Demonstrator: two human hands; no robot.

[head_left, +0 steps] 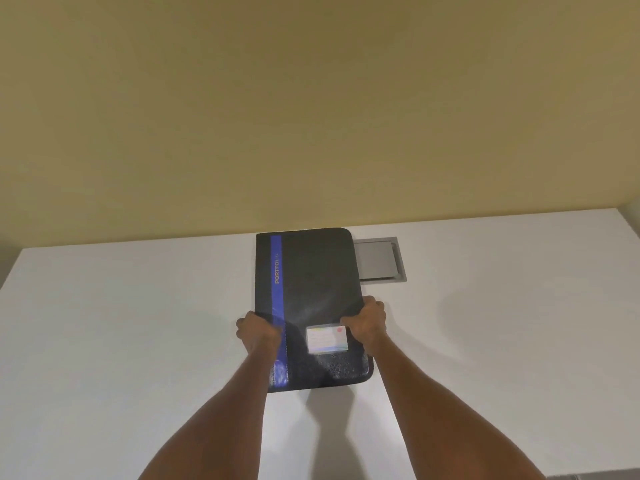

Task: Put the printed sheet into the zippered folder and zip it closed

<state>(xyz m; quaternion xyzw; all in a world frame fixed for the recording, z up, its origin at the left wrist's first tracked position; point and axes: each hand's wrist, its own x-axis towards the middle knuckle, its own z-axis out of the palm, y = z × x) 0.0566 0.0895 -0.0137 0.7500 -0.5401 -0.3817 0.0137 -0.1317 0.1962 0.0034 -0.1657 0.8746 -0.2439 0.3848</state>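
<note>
A black zippered folder (311,289) with a blue stripe reading "PORTFOLIO" lies closed on the white table (138,323), its long side running away from me. A small white label card (326,338) sits in a clear pocket on its cover. My left hand (258,336) grips the folder's left edge over the blue stripe. At the right edge, my right hand (366,323) holds the folder beside the label card. The near end of the folder looks slightly raised, casting a shadow below it. No printed sheet is visible.
A grey rectangular cable hatch (381,259) is set into the table just right of the folder's far end. A yellowish wall (311,98) rises behind the table's far edge. The table's right edge runs near the frame's right side.
</note>
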